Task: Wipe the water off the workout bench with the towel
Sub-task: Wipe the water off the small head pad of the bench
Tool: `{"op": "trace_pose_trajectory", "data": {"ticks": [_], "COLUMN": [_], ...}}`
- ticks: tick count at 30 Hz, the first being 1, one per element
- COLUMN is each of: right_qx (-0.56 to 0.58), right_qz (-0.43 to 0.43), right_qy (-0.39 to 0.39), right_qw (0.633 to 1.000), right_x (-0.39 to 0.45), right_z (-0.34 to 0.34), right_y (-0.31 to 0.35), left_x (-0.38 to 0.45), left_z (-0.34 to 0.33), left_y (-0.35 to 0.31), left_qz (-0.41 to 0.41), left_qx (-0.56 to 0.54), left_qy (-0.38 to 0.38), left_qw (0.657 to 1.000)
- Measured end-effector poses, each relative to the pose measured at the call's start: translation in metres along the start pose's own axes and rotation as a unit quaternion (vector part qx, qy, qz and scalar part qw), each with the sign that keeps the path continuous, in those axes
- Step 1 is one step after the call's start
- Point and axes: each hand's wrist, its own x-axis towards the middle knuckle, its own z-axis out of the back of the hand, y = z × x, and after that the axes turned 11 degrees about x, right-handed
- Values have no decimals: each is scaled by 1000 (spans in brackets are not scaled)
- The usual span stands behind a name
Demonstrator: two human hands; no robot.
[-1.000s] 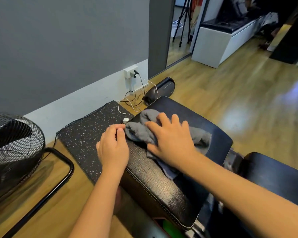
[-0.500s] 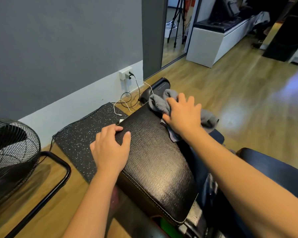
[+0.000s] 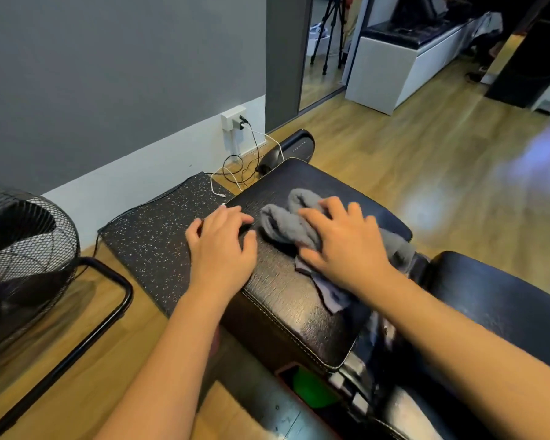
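A person leans over a black bench, both bare forearms reaching in from the near edge of the view. The right hand lies palm-down with fingers spread on a grey towel, pressing it flat against the bench pad rather than closing around it. The towel sits bunched on the middle of the pad, its thick folds bulging out past the fingertips on the far side and a thinner flap trailing out from under the wrist toward the pad's near right edge, where more of the cloth droops over the side. The left hand rests open on the pad's left edge, just beside the towel but not touching it, fingers loosely curved and holding nothing. Whether any water lies on the textured pad cannot be told. A second black pad of the bench lies to the right of the first, apart from it across a gap. On the wooden floor left of the bench lies a speckled black mat, its corner tucked against the pad. A white cable and black cables run from a wall socket beyond the bench down to the mat's far end, near a black cylinder lying on the floor just past the pad. A caged fan on a black tube stand sits well left of the bench.
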Motion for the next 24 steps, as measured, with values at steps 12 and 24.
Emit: {"op": "trace_pose_trajectory", "data": {"ticks": [12,24], "right_qx": [-11,36], "right_qz": [-82,-213], "right_qy": [-47,-39], "right_qw": [995,976], "right_x": [-45,-16], "right_z": [7,5], "right_y": [28,-58], "left_x": [-28,-48], "left_z": [-7,-9], "left_y": [-34,-49], "left_qz": [-13,-107], "left_qx": [-262,-312], "left_qy": [-62,-6], "left_qw": [963,944]}}
